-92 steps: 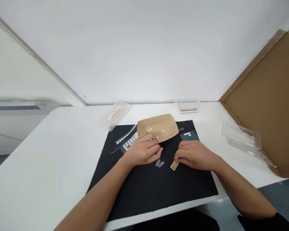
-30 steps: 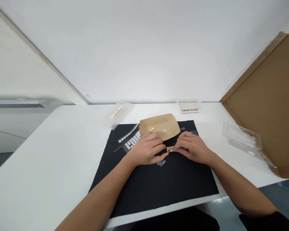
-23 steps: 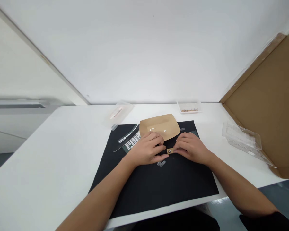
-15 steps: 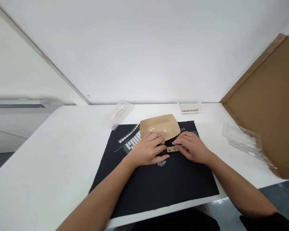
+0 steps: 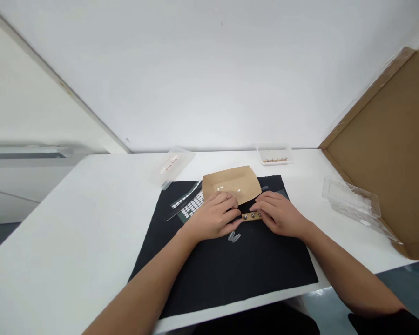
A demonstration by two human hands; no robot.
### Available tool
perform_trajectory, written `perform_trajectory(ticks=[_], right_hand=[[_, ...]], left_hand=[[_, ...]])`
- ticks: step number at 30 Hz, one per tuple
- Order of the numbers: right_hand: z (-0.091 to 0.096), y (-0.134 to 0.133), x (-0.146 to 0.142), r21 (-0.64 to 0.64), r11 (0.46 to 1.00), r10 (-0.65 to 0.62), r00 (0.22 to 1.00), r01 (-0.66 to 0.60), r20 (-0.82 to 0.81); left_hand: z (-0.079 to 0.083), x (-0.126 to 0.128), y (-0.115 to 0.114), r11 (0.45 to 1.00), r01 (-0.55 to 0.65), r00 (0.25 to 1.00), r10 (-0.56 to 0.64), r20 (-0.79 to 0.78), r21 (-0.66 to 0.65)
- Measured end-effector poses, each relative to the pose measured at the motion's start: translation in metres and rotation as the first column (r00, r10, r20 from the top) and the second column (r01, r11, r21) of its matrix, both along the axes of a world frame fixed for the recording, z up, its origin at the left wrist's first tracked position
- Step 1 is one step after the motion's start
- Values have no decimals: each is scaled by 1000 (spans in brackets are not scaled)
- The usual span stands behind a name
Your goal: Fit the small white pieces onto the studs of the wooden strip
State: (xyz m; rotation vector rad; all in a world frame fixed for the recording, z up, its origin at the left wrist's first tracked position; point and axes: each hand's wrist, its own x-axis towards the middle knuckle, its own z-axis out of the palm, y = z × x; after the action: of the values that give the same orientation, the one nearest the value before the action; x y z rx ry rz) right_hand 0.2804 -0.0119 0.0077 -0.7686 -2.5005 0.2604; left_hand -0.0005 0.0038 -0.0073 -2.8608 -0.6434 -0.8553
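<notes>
Between my hands, a short tan strip with small metal posts lies on the black mat. My left hand has its thumb and index finger closed on the strip's left end. At the other end is my right hand, fingers bent and thumb against the strip, hiding that end. Two clear false nail tips rest on the mat just below my left thumb. Behind my hands sits a brown paper tray holding a few small white pieces.
Left of the tray lie sheets of white oval stickers and tweezers. Farther back are a clear lid and a clear box with small parts. Clear plastic cases stand right, near a cardboard panel.
My left thumb has come up to the strip's end, uncovering more of the nail tips. My right fingers have shifted slightly right, showing more of the strip and another post.
</notes>
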Motion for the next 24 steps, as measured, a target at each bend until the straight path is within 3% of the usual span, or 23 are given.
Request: perform_trajectory(ticks=[11, 24], right_hand=[[3, -1, -4, -21, 999, 38, 998, -38, 41], [-7, -3, -6, 0, 1000, -10, 1000, 10, 28]], left_hand=[[-3, -3, 2, 999, -9, 1000, 9, 12, 33], [4, 2, -3, 994, 47, 999, -45, 21, -95]])
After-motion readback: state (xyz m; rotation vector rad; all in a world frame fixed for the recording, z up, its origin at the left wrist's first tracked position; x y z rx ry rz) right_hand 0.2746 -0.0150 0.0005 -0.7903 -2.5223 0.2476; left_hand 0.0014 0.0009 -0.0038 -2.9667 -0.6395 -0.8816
